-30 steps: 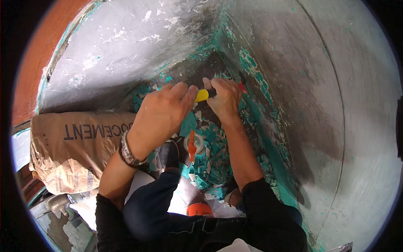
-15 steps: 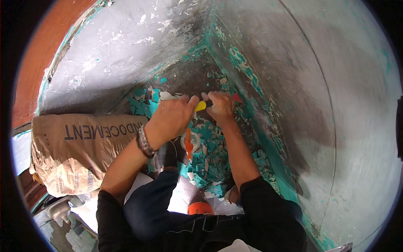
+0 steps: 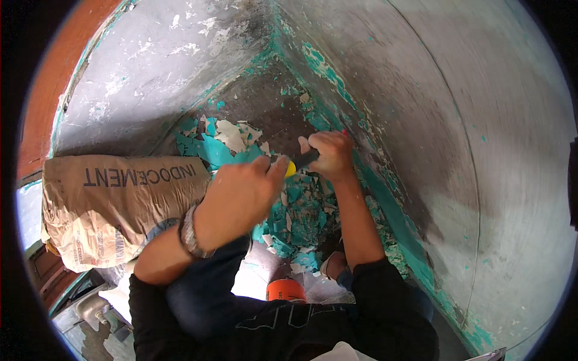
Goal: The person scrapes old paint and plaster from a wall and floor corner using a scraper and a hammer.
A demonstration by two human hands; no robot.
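Note:
Both hands are closed around a scraper (image 3: 306,159) with a black-and-yellow handle, held slantwise across the corner. My left hand (image 3: 244,186) wraps the end by the yellow part. My right hand (image 3: 331,153) grips farther along, close to the right wall (image 3: 415,156). A bit of red shows just past the right knuckles, at the foot of that wall; the blade itself cannot be made out. Beneath the hands lie turquoise and off-white paint flakes (image 3: 295,219), with larger pieces (image 3: 232,135) beyond my left hand.
A brown paper cement sack (image 3: 120,186) lies at the left against the left wall (image 3: 162,66). Close to my body stands an orange container (image 3: 286,290). Both walls meet at the far corner, with patches of turquoise paint. A metal tap (image 3: 96,310) shows at lower left.
The view has shifted slightly. Both hands, still on the scraper, have moved nearer, and its red end sits closer to the right wall. An orange-handled thing by a round whitish object is now hidden.

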